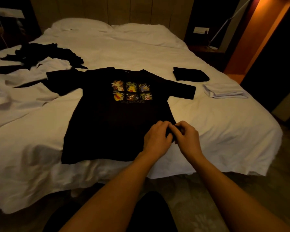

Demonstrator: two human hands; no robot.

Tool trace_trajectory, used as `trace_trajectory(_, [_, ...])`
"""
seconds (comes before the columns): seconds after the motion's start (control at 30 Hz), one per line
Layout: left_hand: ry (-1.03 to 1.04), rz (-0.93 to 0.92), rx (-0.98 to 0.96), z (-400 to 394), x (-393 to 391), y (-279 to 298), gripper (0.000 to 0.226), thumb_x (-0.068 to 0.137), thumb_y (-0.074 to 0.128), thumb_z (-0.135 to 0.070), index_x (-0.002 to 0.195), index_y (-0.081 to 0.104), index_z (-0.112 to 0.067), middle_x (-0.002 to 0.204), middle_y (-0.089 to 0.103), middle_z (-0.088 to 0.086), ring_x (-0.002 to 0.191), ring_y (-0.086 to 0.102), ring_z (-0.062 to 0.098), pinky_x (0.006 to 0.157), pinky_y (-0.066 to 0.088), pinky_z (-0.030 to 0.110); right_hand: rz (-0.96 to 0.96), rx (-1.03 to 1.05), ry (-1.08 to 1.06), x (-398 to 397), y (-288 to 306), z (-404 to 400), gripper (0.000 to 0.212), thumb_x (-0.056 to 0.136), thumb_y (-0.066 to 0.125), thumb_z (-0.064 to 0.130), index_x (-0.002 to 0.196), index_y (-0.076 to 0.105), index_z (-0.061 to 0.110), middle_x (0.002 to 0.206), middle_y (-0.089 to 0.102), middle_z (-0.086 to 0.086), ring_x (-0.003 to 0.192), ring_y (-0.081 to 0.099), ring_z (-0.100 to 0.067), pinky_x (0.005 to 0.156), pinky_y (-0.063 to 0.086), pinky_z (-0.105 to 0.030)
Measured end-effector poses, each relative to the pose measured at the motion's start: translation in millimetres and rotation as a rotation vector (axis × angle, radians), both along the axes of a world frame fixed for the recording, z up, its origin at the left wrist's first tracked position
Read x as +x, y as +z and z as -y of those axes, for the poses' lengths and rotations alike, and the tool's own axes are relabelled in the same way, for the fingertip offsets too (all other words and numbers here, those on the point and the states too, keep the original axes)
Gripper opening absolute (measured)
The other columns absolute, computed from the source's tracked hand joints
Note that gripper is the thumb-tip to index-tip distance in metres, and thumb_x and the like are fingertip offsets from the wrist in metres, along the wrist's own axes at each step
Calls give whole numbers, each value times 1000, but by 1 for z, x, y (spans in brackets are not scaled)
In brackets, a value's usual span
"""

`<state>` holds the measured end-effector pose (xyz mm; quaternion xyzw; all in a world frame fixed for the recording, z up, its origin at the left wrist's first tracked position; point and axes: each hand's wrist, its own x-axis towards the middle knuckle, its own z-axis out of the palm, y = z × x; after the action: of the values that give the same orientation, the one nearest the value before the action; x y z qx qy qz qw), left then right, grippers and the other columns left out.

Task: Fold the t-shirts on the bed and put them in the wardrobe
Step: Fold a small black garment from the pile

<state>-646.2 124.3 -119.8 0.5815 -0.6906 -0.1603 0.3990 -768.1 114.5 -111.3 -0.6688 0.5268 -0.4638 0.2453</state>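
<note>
Head view: black t-shirt lies flat, print up, on the bed. Left hand and right hand both pinch its right hem corner. Fabric appears soft, light, limp; grasp at the corners.

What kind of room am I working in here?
Probably a hotel bedroom: a wide bed made up in white sheets, two pillows against a panelled headboard, and a floor lamp by the bedside.

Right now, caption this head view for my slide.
Both hands, left and right, pinch the hem of a black graphic t-shirt spread on the bed.
</note>
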Motion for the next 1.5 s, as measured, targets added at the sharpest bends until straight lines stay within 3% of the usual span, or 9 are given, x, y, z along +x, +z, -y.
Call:
trace_trajectory(0.27, [364,70,160,17,18,-34,36,85,66,-12,120,58,-19,121,57,3,111,57,24,91,48,38,72,-12,-1,-32,-9,5,25,97,60,25,85,63,3,61,60,-10,50,57,-15,53,47,-25])
trace_trajectory(0.57, [782,216,175,-22,152,-62,41,69,67,0,105,65,-20,87,66,10,96,57,34,92,34,41,211,98,-127,-77,-27,18,21,99,57,27,86,65,11,58,57,-13,48,52,-11,54,42,-32])
trace_trajectory(0.77, [879,26,93,-58,226,-66,43,69,59,6,104,63,-17,90,66,16,89,60,42,72,46,47,288,180,-159,-78,-33,23,24,100,54,26,99,64,5,76,62,-14,52,56,-8,51,46,-24])
trace_trajectory(0.9, [923,-147,88,-83,262,-72,27,80,59,2,102,62,-15,92,64,15,87,61,39,69,43,42,438,233,-179,-75,-36,22,30,99,56,26,112,61,-1,93,66,-9,78,66,-19,56,55,-17])
trace_trajectory(1.1, [771,-410,125,-108,285,-88,32,77,46,-10,103,63,-18,95,65,16,91,63,38,80,54,54,500,359,30,-88,-46,8,84,49,86,63,107,63,7,101,71,-16,86,73,-23,70,60,-26])
trace_trajectory(1.23, [568,-581,167,-110,283,-77,51,93,39,12,126,63,-19,108,66,7,92,67,23,72,61,34,532,456,101,-98,-60,-2,107,27,93,64,111,59,8,98,71,-13,83,72,-24,71,61,-30])
trace_trajectory(1.33, [502,-662,231,-108,282,-72,46,97,35,12,118,67,-12,106,66,11,90,66,24,63,59,20,436,458,76,-95,-61,-6,95,41,90,63,116,57,15,99,66,-10,81,70,-22,66,60,-25])
trace_trajectory(1.43, [484,-791,201,-105,279,-56,35,97,39,10,92,68,-9,92,66,14,80,65,26,62,59,24,339,395,-56,-86,-55,3,35,95,61,16,127,55,3,94,62,-11,83,62,-27,65,58,-27])
trace_trajectory(1.5, [481,-799,156,-101,276,-42,30,95,47,9,86,68,-10,85,68,12,77,65,27,61,59,25,314,348,-193,-81,-46,12,25,99,48,4,121,60,-2,90,61,-14,83,59,-31,70,52,-34])
